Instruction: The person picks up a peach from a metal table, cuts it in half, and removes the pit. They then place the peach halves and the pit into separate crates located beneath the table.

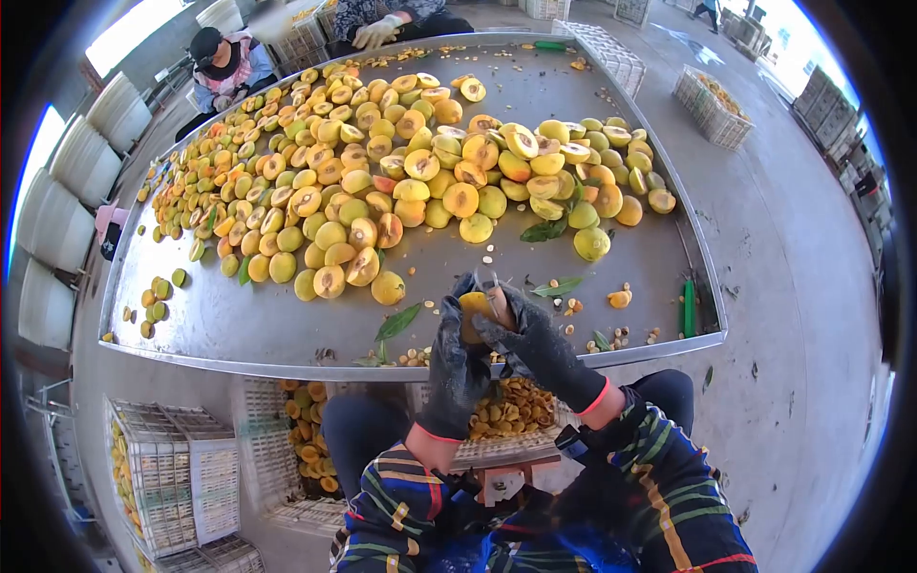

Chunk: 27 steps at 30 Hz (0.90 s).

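Both my hands wear dark gloves and meet over the near edge of the metal table (287, 353). My left hand (451, 368) is closed around a yellow peach half (475, 315). In my right hand (540, 346) is a pitting tool (499, 304), with a wooden handle and a thin curved metal end. That tool is right against the fruit; whether its tip is inside the flesh is hidden. Beyond my hands lies a large heap of halved peaches (420, 167), many with the cut face up. Loose pits (571, 307) and green leaves (398, 322) are scattered nearby.
A green-handled tool (689, 307) lies by the table's right edge. Below my hands stands a crate of peach pieces (511, 411); more stacked crates (181, 477) are at left. Two people (229, 72) sit along the far side. Another crate (712, 105) stands on the floor.
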{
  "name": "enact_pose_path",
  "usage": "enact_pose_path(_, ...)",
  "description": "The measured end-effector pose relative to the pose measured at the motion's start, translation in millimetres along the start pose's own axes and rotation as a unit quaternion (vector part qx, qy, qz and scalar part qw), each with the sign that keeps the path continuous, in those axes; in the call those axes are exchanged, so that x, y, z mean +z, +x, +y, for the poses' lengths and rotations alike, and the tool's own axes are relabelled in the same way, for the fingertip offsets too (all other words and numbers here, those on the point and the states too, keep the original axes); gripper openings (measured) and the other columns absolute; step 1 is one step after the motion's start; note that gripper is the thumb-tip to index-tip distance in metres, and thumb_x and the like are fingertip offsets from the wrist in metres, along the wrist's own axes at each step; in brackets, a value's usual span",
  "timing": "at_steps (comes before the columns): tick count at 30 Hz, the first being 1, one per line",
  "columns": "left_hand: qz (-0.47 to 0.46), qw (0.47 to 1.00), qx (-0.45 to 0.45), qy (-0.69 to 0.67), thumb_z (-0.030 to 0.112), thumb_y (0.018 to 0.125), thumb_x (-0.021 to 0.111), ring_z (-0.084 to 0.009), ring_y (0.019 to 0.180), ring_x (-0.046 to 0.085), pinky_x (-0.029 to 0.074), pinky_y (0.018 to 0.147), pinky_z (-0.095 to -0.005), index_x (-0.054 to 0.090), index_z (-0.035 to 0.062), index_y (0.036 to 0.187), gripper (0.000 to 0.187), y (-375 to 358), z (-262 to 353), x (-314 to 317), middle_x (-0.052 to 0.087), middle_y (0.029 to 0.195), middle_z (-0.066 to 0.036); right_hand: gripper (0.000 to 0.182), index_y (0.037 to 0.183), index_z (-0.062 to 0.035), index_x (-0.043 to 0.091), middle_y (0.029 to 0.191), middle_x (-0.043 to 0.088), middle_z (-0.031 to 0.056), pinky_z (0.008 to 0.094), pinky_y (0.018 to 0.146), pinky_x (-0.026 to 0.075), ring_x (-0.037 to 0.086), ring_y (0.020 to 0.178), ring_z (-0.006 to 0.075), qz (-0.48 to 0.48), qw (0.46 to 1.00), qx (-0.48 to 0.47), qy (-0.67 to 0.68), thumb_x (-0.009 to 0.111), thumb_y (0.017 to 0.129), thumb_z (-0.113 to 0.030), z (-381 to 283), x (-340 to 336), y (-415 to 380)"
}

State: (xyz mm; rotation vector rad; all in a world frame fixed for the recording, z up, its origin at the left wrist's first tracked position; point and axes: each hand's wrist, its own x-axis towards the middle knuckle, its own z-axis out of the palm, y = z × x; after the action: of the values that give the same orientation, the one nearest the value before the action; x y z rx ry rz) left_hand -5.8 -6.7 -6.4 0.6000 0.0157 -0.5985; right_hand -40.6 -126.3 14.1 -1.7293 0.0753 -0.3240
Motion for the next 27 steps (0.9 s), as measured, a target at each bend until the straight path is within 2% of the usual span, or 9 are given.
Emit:
enact_pose_path(2,-0.009,0.996,-0.063,-0.065,0.042,0.099,0.041,-0.0225,0.107,0.058,0.049,0.093,-0.0390,0.045,0.0108,0.133,0.047,0,3,2,0.056,0.121,-0.008,0.038,0.116,0.0014,0.051,0.098,0.062,0.0114,0.0312,0.075,0.049,0.060,0.086,0.0177,-0.009,0.997,0.024,-0.067,0.065,0.089,-0.021,-4,-9,3)
enact_pose_path(6,-0.008,0.998,0.025,0.050,0.043,0.101,0.031,-0.0240,0.116,0.052,0.047,0.096,-0.0424,0.037,0.0077,0.138,0.052,6,12,13,0.050,0.129,-0.014,0.027,0.111,0.0016,0.052,0.094,0.062,0.0148,0.0317,0.076,0.048,0.062,0.088,0.0248,0.057,0.995,0.070,0.036,0.057,0.093,-0.017,-16,-34,0)
enact_pose_path(10,-0.004,0.999,0.044,0.000,0.037,0.100,0.033,-0.0245,0.117,0.052,0.046,0.097,-0.0401,0.038,0.0038,0.138,0.050,7,15,9,0.049,0.131,-0.014,0.022,0.110,0.0010,0.051,0.093,0.062,0.0192,0.0370,0.069,0.049,0.063,0.083,0.0321,-0.046,0.991,-0.005,-0.127,0.053,0.093,-0.013,-33,-39,-11)
enact_pose_path(13,-0.027,0.997,0.051,0.048,0.035,0.101,0.033,-0.0230,0.117,0.052,0.045,0.097,-0.0366,0.038,0.0023,0.137,0.049,7,13,6,0.050,0.130,-0.013,0.023,0.110,-0.0007,0.053,0.087,0.062,0.0219,0.0416,0.066,0.049,0.062,0.080,0.0381,-0.066,0.985,0.010,-0.159,0.054,0.093,-0.016,-16,-29,-23)
enact_pose_path(15,-0.051,0.948,0.135,0.284,0.035,0.101,0.032,-0.0213,0.116,0.052,0.043,0.098,-0.0345,0.038,0.0010,0.136,0.049,12,5,-4,0.051,0.129,-0.014,0.024,0.110,-0.0015,0.054,0.084,0.062,0.0221,0.0434,0.063,0.049,0.062,0.076,0.0391,-0.059,0.983,-0.009,-0.174,0.055,0.092,-0.018,-14,-23,-25)
enact_pose_path(16,-0.051,0.948,0.134,0.284,0.035,0.101,0.032,-0.0213,0.116,0.052,0.043,0.098,-0.0345,0.038,0.0010,0.136,0.049,12,2,-5,0.051,0.129,-0.014,0.025,0.110,-0.0022,0.055,0.081,0.062,0.0224,0.0452,0.060,0.048,0.061,0.073,0.0402,-0.052,0.980,-0.027,-0.190,0.056,0.092,-0.020,-14,-20,-26)
enact_pose_path(22,-0.027,0.960,0.150,0.235,0.038,0.102,0.031,-0.0227,0.112,0.053,0.043,0.098,-0.0351,0.040,-0.0030,0.132,0.052,7,0,0,0.053,0.125,-0.017,0.033,0.117,-0.0022,0.054,0.087,0.064,0.0220,0.0448,0.061,0.050,0.062,0.073,0.0394,-0.100,0.950,0.023,-0.294,0.058,0.090,-0.020,-20,-4,-34)
enact_pose_path(24,0.039,0.993,0.099,0.046,0.041,0.101,0.031,-0.0250,0.107,0.056,0.044,0.097,-0.0363,0.044,-0.0041,0.128,0.055,12,-1,-1,0.057,0.119,-0.018,0.033,0.117,-0.0019,0.055,0.085,0.063,0.0222,0.0446,0.059,0.049,0.062,0.071,0.0393,-0.093,0.951,0.004,-0.296,0.058,0.089,-0.020,-10,1,-37)
enact_pose_path(27,0.051,0.995,0.080,-0.015,0.045,0.099,0.034,-0.0273,0.098,0.061,0.047,0.094,-0.0428,0.056,-0.0029,0.115,0.055,7,4,8,0.063,0.107,-0.018,0.033,0.116,-0.0018,0.055,0.079,0.062,0.0223,0.0445,0.057,0.048,0.061,0.067,0.0390,-0.095,0.952,0.002,-0.292,0.058,0.089,-0.020,-13,4,-36)
